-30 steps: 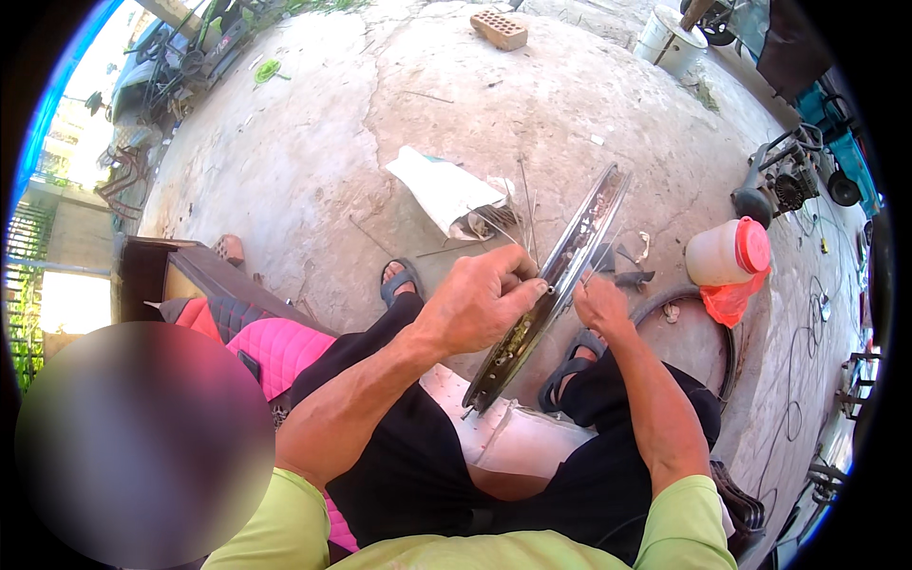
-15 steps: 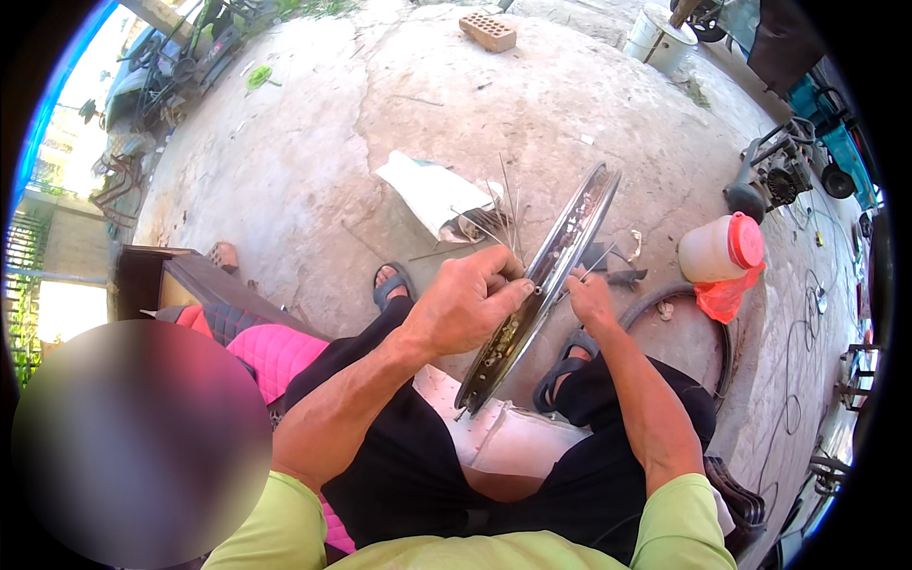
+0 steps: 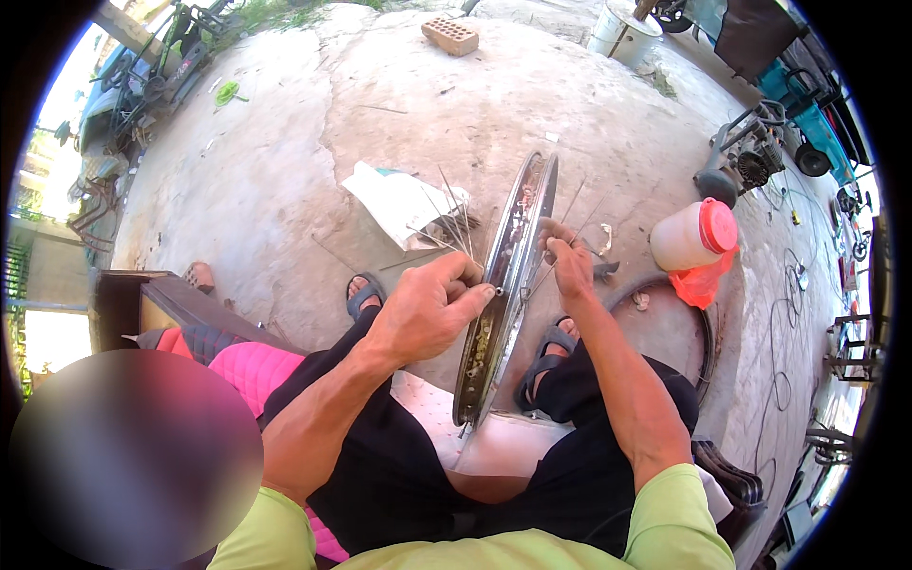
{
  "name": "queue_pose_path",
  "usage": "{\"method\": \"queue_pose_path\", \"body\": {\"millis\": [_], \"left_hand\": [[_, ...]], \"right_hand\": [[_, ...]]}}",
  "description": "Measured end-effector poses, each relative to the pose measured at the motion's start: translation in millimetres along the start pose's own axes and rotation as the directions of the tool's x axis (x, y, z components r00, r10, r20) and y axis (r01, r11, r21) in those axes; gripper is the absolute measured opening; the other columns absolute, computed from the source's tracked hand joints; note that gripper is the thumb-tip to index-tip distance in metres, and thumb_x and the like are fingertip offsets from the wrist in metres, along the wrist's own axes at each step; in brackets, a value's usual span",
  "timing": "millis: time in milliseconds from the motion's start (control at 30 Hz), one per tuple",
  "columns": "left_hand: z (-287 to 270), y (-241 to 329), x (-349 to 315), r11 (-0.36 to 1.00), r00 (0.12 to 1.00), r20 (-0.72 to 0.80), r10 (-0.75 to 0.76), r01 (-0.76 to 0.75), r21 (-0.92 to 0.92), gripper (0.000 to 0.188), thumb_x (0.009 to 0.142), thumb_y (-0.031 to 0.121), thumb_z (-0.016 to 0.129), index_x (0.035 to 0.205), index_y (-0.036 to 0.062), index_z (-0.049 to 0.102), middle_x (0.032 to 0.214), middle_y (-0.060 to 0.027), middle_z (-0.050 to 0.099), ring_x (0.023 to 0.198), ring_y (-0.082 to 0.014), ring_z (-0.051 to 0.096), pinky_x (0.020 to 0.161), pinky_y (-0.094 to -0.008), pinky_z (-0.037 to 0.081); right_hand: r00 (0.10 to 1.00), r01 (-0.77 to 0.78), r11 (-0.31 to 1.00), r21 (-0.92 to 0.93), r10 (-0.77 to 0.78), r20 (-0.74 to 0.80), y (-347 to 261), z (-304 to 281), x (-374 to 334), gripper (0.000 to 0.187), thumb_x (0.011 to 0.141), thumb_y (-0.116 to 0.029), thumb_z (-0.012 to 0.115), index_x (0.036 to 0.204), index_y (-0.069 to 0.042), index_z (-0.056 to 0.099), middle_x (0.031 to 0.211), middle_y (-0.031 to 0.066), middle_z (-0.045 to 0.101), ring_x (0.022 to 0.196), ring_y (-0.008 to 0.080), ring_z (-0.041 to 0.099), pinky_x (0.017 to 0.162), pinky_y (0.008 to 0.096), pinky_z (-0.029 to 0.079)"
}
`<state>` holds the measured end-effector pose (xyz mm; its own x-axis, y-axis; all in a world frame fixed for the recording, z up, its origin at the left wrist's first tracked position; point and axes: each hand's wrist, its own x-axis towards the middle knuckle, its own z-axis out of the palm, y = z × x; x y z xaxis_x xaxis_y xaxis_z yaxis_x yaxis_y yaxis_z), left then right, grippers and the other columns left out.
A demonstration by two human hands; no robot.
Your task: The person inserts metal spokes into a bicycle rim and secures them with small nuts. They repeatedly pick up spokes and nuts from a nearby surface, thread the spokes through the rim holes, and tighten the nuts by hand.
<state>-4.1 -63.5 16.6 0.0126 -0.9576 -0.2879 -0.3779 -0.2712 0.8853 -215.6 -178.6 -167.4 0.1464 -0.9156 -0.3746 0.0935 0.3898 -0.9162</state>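
Note:
Between my knees a metal wheel rim [image 3: 472,366] stands nearly edge-on, its upper end leaning away from me. My left hand [image 3: 427,309] is closed at the rim's left side, thumb pressed to its edge and fingers curled behind. Thin spokes [image 3: 454,214] fan out beyond that hand. On the other side, my right hand [image 3: 568,261] pinches a thin spoke close to the rim; its fingertips are partly hidden. More spokes stick out past this hand. The rim's lower end is by a pale padded surface [image 3: 513,439] between my thighs.
Ahead on the concrete lies a white sack [image 3: 389,199]. To the right are a tire [image 3: 708,347], a red-lidded tub [image 3: 679,237] on a red bag, and a machine [image 3: 746,157]. A perforated brick [image 3: 449,37] lies farther off. A brown box [image 3: 180,309] and pink quilted cloth [image 3: 252,370] are left.
The rim has turned more upright, its top shifting left. My right hand has risen a little along its far side. The whole view has shifted slightly, moving the surroundings left.

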Motion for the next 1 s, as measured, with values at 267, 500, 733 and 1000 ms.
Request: {"method": "queue_pose_path", "body": {"millis": [267,500,733,1000], "left_hand": [[5.4,-1.8,-0.3,0.999,1.0,-0.01,0.021,-0.021,-0.034,0.018,0.091,0.017,0.067,0.089,-0.0002,0.06,0.059,0.0003,0.05,0.056,-0.0059,0.04,0.052,-0.0274,0.036],[7.5,-1.3,0.7,0.999,0.999,-0.014,0.034,-0.034,0.012,0.018,0.09,0.016,0.067,0.089,-0.0005,0.059,0.059,0.0004,0.049,0.056,-0.0058,0.04,0.052,-0.0272,0.035],[7.8,-2.1,1.1,0.999,0.999,-0.011,0.037,-0.036,0.025,0.019,0.09,0.016,0.067,0.089,-0.0003,0.059,0.061,-0.0002,0.05,0.056,-0.006,0.041,0.053,-0.0274,0.036],[8.3,-0.9,0.6,0.999,0.999,-0.004,0.042,-0.042,0.019,0.019,0.09,0.018,0.068,0.09,0.0007,0.06,0.06,-0.0004,0.051,0.056,-0.0063,0.042,0.053,-0.0278,0.037]], "right_hand": [[0.995,0.1,0.945,0.31,-0.095,-0.033,-51.3,18.3,-8.5,0.032,0.091,-0.013,0.052,0.117,-0.002,0.066,0.107,0.0047,0.066,0.1,0.0141,0.059,0.09,0.0282,0.043],[0.996,0.073,0.826,0.558,-0.032,-0.082,-48.8,10.2,-5.7,0.014,0.087,-0.01,0.059,0.101,-0.006,0.059,0.098,0.0053,0.066,0.096,0.0177,0.061,0.088,0.0324,0.045],[0.99,0.122,0.85,0.513,-0.07,-0.12,-43.9,12.0,-3.5,0.013,0.088,-0.011,0.061,0.1,-0.008,0.058,0.097,0.0052,0.067,0.093,0.0178,0.062,0.087,0.0332,0.046],[0.996,0.061,0.736,0.675,-0.004,-0.086,-43.3,5.5,-1.3,0.022,0.095,-0.027,0.053,0.096,-0.007,0.061,0.095,0.0073,0.068,0.093,0.022,0.063,0.087,0.0367,0.045]]}}
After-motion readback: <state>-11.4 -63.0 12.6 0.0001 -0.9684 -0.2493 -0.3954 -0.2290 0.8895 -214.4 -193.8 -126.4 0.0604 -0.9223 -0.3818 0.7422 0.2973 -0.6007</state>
